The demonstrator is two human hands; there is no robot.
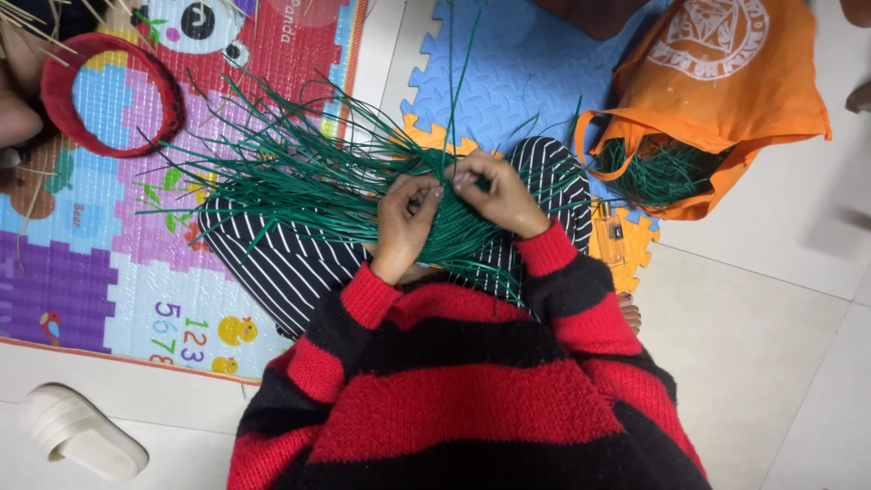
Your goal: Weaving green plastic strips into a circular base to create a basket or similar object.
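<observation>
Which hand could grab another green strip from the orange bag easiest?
Probably the right hand. The orange bag with spare green strips lies on that side, close by. The left hand pinches the green woven piece, farther from the bag.

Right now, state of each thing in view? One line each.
Left hand: pinching green strips.
Right hand: pinching green strips.
Green strips: part woven, loose ends fanned out.
Orange bag: open, lying on floor, strips inside.
Red ring: flat on mat, untouched.
Sandal: lying on floor, unworn.
</observation>
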